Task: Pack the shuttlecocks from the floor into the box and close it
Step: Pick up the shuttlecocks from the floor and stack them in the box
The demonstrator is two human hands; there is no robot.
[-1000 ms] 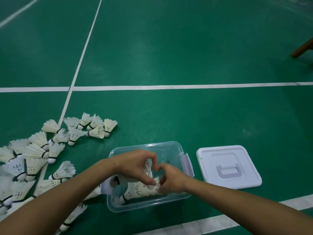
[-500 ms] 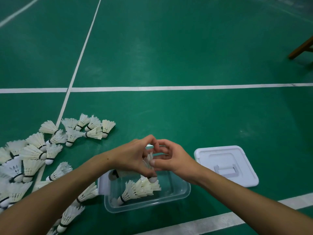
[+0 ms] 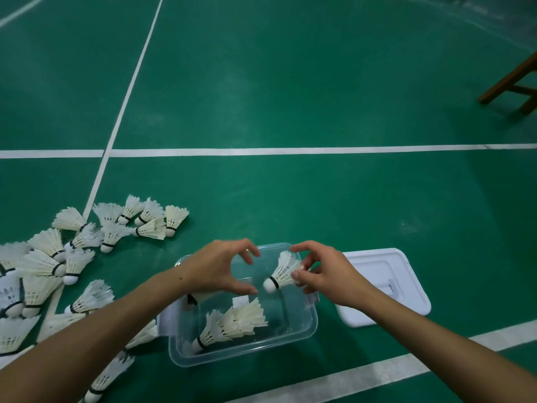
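- the hands have drawn apart since half a second ago, when their fingertips met over the box; the single shuttlecock they shared is now in the right hand alone.
- one clear box [image 3: 302,340] sits on the green floor [image 3: 290,82], open, with a nested row of shuttlecocks [image 3: 232,324] lying in it; how many are stacked there cannot be told.
- the left hand [image 3: 216,267] hovers over the box, thumb and fingers curved wide like a c, holding nothing.
- the right hand [image 3: 327,274] pinches one held shuttlecock [image 3: 283,271] by its feathers, cork end pointing left and down over the box.
- one white lid [image 3: 406,286] lies just right of the box, handle up.
- loose shuttlecocks [image 3: 72,257] lie scattered left of the box, well over a dozen.
- one wooden leg frame [image 3: 514,82] stands far right.
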